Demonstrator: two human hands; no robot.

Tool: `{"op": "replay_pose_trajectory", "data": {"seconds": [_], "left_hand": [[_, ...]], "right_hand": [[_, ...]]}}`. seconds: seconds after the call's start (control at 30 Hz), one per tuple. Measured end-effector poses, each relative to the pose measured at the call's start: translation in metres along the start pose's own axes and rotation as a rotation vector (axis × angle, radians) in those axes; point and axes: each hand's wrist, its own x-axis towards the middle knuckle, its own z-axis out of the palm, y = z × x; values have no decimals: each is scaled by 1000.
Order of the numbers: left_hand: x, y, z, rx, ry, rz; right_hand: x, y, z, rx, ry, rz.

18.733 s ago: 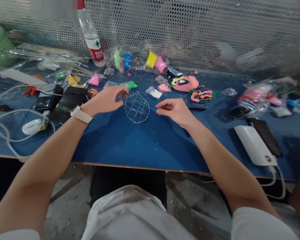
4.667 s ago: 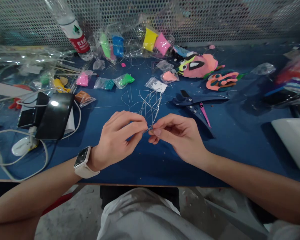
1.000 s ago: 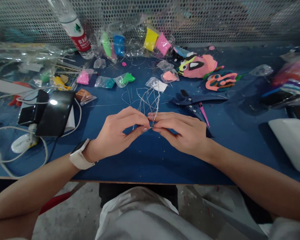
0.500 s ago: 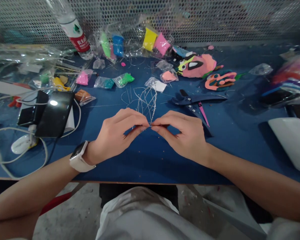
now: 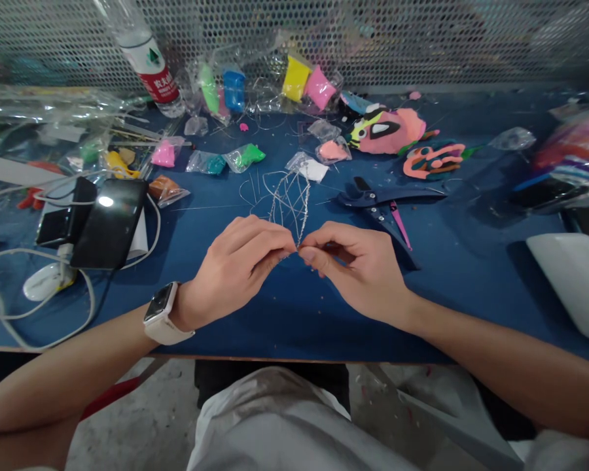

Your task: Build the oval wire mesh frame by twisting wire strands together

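Note:
Thin silvery wire, bent and twisted into an open leaf-shaped wire frame [image 5: 290, 199], stands out from my fingertips over the blue table [image 5: 285, 327]. My left hand [image 5: 245, 265], with a watch [image 5: 163, 313] at the wrist, pinches the frame's near end between thumb and fingers. From the other side my right hand [image 5: 360, 265] pinches the same end with thumb and forefinger, its other fingers curled under. The two sets of fingertips almost meet, and the wire between them is mostly hidden. Dark blue pliers [image 5: 373, 196] lie just beyond my right hand.
A water bottle [image 5: 150, 65] and bagged clay, such as a yellow packet [image 5: 295, 78], line the mesh panel [image 5: 412, 46]. A coloured clay figure [image 5: 390, 131] lies back right. At left are a phone [image 5: 108, 222] and white cables [image 5: 91, 294]; a white object [image 5: 569, 281] sits right.
My right thumb and fingers have shifted and curled a little more at the wire's end. My left hand has turned slightly with its wrist moved right. The wire frame is nearly still.

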Motion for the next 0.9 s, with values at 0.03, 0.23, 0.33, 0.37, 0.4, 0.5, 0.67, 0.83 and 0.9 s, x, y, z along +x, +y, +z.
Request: {"op": "replay_pose_trajectory", "data": {"seconds": [0.03,0.23,0.33,0.37,0.4,0.5,0.67,0.83,0.9], "left_hand": [[0,0,0,4,-1,9],[-3,-4,1,89,70,130],[-5,-8,0,132,86,213],[-5,-9,0,145,85,239],[-5,-9,-1,154,85,262],[-1,-4,-2,126,80,224],[4,8,-4,-82,16,-151],[3,7,-4,-296,14,-325],[3,6,-4,-314,11,-314]], "right_hand": [[0,-1,0,53,-9,48],[3,-3,-1,438,-118,339],[4,-4,0,668,-178,484],[4,-5,0,734,-195,543],[5,-6,0,786,-212,598],[5,-9,-1,809,-221,637],[1,-4,-2,217,-56,122],[0,11,-11,-530,58,-603],[2,13,-14,-623,66,-701]]}}
